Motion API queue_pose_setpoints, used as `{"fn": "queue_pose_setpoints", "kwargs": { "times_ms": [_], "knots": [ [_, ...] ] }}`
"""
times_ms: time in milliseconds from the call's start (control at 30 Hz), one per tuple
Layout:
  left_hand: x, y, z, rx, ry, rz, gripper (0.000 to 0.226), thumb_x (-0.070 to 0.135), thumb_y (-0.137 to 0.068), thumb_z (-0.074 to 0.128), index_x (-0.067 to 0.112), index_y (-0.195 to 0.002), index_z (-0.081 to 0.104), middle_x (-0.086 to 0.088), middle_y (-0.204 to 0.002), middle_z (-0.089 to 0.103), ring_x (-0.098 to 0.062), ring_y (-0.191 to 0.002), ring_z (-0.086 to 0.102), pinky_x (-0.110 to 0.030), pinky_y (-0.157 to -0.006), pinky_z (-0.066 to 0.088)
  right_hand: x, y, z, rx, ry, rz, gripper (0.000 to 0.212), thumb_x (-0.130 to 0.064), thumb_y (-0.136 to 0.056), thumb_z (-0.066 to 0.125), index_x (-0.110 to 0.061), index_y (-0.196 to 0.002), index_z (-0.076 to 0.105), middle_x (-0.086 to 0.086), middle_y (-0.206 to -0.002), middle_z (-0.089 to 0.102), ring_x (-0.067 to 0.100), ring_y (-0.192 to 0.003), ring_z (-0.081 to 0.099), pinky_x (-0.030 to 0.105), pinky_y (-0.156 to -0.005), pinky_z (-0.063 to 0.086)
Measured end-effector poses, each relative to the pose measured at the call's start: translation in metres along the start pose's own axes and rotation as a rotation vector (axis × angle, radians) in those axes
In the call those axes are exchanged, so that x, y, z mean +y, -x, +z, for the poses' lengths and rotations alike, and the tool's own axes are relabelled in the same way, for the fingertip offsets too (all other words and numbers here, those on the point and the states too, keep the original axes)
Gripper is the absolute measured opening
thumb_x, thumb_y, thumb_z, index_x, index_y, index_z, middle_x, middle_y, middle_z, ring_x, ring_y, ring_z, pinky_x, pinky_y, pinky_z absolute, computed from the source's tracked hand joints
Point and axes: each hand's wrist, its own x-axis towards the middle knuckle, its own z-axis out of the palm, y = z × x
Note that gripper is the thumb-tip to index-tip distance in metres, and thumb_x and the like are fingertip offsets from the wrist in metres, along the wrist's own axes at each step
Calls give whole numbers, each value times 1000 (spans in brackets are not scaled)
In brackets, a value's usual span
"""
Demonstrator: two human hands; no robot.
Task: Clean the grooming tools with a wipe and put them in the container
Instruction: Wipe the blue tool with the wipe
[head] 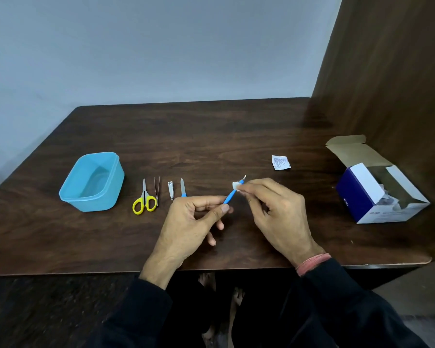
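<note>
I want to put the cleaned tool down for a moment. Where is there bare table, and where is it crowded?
Bare wood lies between the nail file and the torn wipe packet, and along the far edge of the table. It is crowded from the blue container through the scissors, tweezers and clipper.

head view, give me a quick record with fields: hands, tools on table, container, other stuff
left hand: pinches handle end of blue tool
right hand: pinches wipe around the tool near its metal tip
waiting on table: scissors, tweezers, clipper, file
container: open, no tools inside, left of scissors
other: wrapper, open box at right
</note>
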Motion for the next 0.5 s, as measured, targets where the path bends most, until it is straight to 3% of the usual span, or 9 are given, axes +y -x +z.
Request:
{"fn": "queue_pose_setpoints", "kwargs": {
  "times_ms": [100, 267, 500],
  "knots": [
    [0, 0, 0, 3, -29, 4, 20, 5, -104, 77, 14, -120, 86, -4, -100, 87, -12, -67, 68, -26, -43, 55, -1, 1, 1, -45, 41, -51, 23, -10, -107, 74, -18, -126, 84, -6, -119, 79, 12, -105, 77, 36, -81, 64],
    [-2, 0, 0, 7, -7, 10, 19, 5, -106, 74, 14, -118, 86, -5, -100, 87, -11, -66, 64, -26, -42, 54, 3, -1, 4, 21, 54, 25, 28, -6, -104, 76, -21, -127, 84, -7, -114, 77, 15, -98, 76, 40, -76, 64],
    [-3, 1, 0, 28, -29, 22, 20, 9, -107, 74, 15, -122, 86, -1, -99, 86, -9, -64, 62, -25, -41, 52, 1, 2, 3, -60, 75, -80, 33, -4, -103, 76, -21, -130, 83, -6, -117, 78, 14, -105, 76, 38, -81, 65]
  ]
}}
